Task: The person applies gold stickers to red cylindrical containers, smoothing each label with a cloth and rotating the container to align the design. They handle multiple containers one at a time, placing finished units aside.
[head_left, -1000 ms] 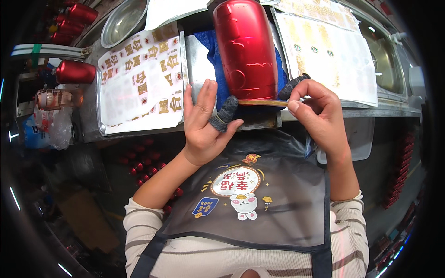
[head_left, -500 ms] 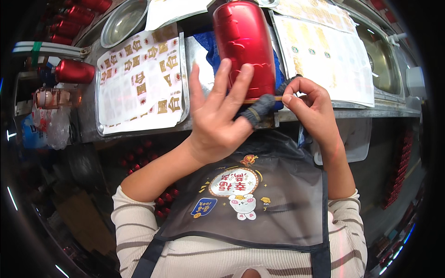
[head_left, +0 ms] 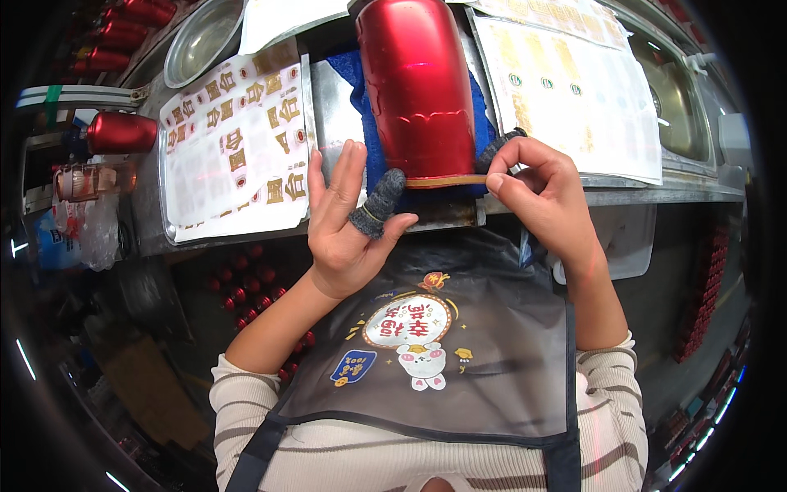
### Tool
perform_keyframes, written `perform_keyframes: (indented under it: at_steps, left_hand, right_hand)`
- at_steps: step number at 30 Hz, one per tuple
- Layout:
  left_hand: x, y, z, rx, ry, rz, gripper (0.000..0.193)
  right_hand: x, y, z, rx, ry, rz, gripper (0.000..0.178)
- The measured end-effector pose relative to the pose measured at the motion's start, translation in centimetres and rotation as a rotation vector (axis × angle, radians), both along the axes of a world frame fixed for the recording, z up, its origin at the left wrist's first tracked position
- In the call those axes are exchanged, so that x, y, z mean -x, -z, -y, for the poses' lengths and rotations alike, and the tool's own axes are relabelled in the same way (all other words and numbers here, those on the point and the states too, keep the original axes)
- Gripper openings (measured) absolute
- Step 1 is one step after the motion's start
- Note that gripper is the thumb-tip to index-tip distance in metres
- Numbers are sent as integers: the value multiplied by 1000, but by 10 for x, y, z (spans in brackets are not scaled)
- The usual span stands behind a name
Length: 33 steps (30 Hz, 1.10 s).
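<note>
A glossy red bottle (head_left: 420, 90) lies on a blue cloth (head_left: 479, 123), its near end toward me. Across that near end runs a thin brownish-gold strip (head_left: 447, 181). My right hand (head_left: 548, 197) pinches the strip's right end between thumb and forefinger; a dark grey finger cover (head_left: 498, 148) shows on one finger behind. Off the bottle's left side, my left hand (head_left: 340, 246) is open with its fingers stretched out. A grey knitted finger cover (head_left: 380, 205) is on its index finger, whose tip is close to the strip's left end; whether they touch is unclear.
Sheets of gold decals (head_left: 238, 148) lie on a metal tray at left, more decal sheets (head_left: 566, 98) at right. A metal bowl (head_left: 205, 45) stands far left, a basin (head_left: 676, 102) far right. Another red bottle (head_left: 123, 133) lies at left. The bench edge (head_left: 607, 197) runs before me.
My left hand has moved left and down, off the front of the bottle and its near end. The bottle appears slightly further left. My right hand still pinches the strip.
</note>
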<state>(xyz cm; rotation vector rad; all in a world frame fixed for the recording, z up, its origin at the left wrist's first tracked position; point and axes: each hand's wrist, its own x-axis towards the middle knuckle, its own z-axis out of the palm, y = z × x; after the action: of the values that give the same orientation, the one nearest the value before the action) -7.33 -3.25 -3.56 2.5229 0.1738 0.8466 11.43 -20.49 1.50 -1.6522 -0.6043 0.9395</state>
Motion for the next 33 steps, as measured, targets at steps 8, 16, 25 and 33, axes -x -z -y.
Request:
perform_keyframes:
  at_steps: [8, 16, 25, 33]
  left_hand:
    - [-16, -16, 5, -177, 3, 10, 37]
    - [-49, -30, 12, -205, -10, 27, 45]
    - [-7, -6, 4, 67, -49, 12, 53]
    - [2, 4, 2, -57, 3, -16, 34]
  right_hand:
    - [-4, -1, -3, -8, 5, -55, 3]
    - [-2, 6, -3, -34, 7, -44, 4]
    - [2, 5, -3, -39, 16, -44, 7]
    - [2, -6, 2, -25, 36, -67, 7]
